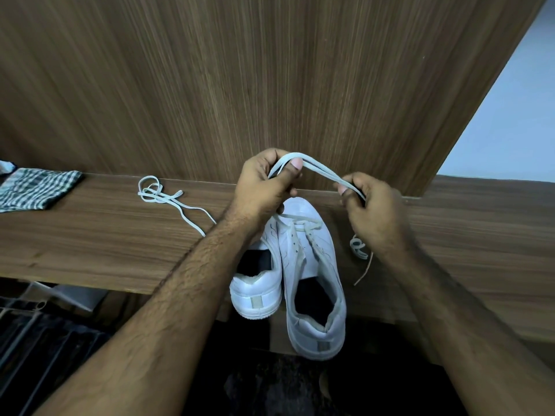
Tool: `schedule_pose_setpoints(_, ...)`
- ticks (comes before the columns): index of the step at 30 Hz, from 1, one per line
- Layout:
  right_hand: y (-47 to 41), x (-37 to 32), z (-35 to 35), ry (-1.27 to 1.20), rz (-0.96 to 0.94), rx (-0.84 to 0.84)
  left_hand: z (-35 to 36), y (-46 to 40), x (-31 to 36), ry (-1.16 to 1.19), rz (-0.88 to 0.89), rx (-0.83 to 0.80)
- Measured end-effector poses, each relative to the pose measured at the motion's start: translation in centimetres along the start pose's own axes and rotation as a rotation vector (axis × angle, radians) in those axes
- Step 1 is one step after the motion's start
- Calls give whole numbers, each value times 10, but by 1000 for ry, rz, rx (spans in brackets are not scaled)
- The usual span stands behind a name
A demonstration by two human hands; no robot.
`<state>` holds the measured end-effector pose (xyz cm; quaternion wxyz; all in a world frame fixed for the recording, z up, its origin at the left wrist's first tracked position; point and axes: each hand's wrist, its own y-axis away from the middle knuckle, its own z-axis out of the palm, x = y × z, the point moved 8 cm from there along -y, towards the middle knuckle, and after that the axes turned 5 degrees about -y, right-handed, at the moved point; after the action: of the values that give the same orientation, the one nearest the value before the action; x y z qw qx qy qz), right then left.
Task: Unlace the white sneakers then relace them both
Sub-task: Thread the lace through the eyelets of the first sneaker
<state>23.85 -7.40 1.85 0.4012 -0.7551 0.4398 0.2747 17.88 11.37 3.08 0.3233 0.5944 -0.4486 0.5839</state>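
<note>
Two white sneakers stand side by side on the wooden shelf, heels toward me: the left sneaker [258, 283] and the right sneaker [312, 280], whose heel sticks out past the shelf's front edge. A white lace [318, 171] runs doubled between my hands above the toes. My left hand [264, 181] pinches it between thumb and fingers; my right hand [369, 202] pinches its other part. The lace crosses the lowest eyelets of the right sneaker, and its loose end [360, 250] lies to the right. A second loose lace [168, 196] lies coiled on the shelf at the left.
The wooden shelf [105, 235] backs onto a tall wooden panel [270, 70]. A checked cloth [33, 187] lies at the far left of the shelf. Below the shelf edge there is a dark metal rack [39, 331] at the left and dark floor beneath.
</note>
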Motion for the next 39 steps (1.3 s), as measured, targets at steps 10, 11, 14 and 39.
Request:
schedule_pose_setpoints(10,-4,31,-9,41,202,90,-13,-6,-15,156,-145,177)
schedule_pose_setpoints(11,-5,31,-8,30,204,82,-13,-8,-18,186,-168,178)
schedule_pose_setpoints(14,-6,28,-2,-23,177,47,-11,-9,-22,235,-226,148)
schedule_pose_setpoints(39,6,-25,4,164,-225,-1,36,9,-18,-20,-121,-381)
